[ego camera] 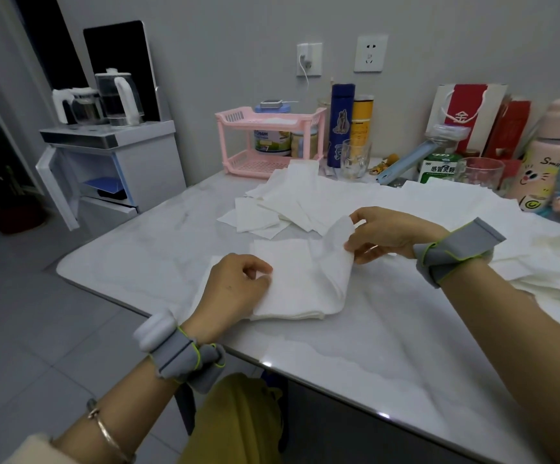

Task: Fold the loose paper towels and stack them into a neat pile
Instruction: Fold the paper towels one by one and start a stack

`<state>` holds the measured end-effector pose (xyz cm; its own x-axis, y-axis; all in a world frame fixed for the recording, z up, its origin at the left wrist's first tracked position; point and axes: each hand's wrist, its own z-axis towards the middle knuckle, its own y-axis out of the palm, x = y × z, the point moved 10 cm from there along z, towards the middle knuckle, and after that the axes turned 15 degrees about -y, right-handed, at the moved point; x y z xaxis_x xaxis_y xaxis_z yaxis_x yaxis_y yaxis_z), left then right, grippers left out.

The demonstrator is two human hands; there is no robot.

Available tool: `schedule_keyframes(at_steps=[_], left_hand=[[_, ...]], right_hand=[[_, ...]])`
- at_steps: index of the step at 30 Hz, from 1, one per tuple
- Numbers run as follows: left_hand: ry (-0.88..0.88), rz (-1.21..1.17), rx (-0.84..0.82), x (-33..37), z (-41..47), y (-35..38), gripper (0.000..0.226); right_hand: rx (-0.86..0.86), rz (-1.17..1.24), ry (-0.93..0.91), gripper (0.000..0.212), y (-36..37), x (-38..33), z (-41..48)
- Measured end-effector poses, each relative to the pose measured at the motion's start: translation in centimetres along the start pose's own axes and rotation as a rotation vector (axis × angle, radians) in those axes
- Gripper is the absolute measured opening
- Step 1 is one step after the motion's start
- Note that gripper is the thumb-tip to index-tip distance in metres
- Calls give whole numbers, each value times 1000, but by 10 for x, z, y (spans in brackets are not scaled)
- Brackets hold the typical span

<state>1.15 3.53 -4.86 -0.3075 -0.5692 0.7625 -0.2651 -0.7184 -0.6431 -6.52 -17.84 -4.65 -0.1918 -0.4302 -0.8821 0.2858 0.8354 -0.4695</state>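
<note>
The right grip point(382, 234) is clamped on the raised right flap of a paper towel point(302, 283), thumb and fingers pinching the sheet. The left grip point(235, 289) pinches the towel's left edge against the table point(355, 356). The towel lies between the two grips, partly folded. Beyond them sit scattered folded towels point(278, 205). Loose sheets point(466, 202) spread out past the right grip.
</note>
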Motion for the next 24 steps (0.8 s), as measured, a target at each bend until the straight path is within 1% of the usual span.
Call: schedule_keyframes(at_steps=[1, 3, 5, 6, 7, 9, 11, 12, 14, 16, 18, 21, 23, 24], left_hand=[[-3, 36, 17, -2, 0, 0, 23], [-41, 79, 36, -10, 2, -4, 39], [-70, 123, 52, -17, 2, -14, 40], [-70, 155, 41, -22, 2, -18, 39], [-63, 185, 11, -27, 1, -22, 39], [-32, 249, -100, -36, -5, -22, 45], [-7, 341, -228, -46, -15, -16, 54], [3, 402, -265, -50, -19, -13, 58], [24, 510, -280, -54, -22, -9, 63], [49, 534, -243, -52, -21, -11, 64], [95, 511, -173, -46, -19, -15, 56], [219, 560, -33, -35, -19, -23, 41], [273, 589, 83, -31, -17, -30, 39], [282, 546, 149, -30, -16, -37, 40]], right_hand=[[-20, -109, 19, 29, -1, 3, -2], [-45, -452, 59, 33, -9, 5, -6], [-13, -848, 44, 35, -23, -9, -9], [28, -971, -12, 35, -26, -21, -9], [56, -996, -92, 35, -24, -36, -8], [41, -876, -287, 32, -6, -61, -8], [-62, -753, -468, 27, 27, -82, -13], [-135, -722, -532, 26, 47, -86, -15], [-276, -682, -592, 29, 86, -83, -18], [-360, -667, -564, 34, 109, -68, -18], [-375, -668, -547, 35, 116, -59, -16], [-379, -663, -568, 35, 118, -57, -16], [-382, -652, -570, 35, 117, -56, -15], [-383, -646, -572, 35, 117, -56, -15]])
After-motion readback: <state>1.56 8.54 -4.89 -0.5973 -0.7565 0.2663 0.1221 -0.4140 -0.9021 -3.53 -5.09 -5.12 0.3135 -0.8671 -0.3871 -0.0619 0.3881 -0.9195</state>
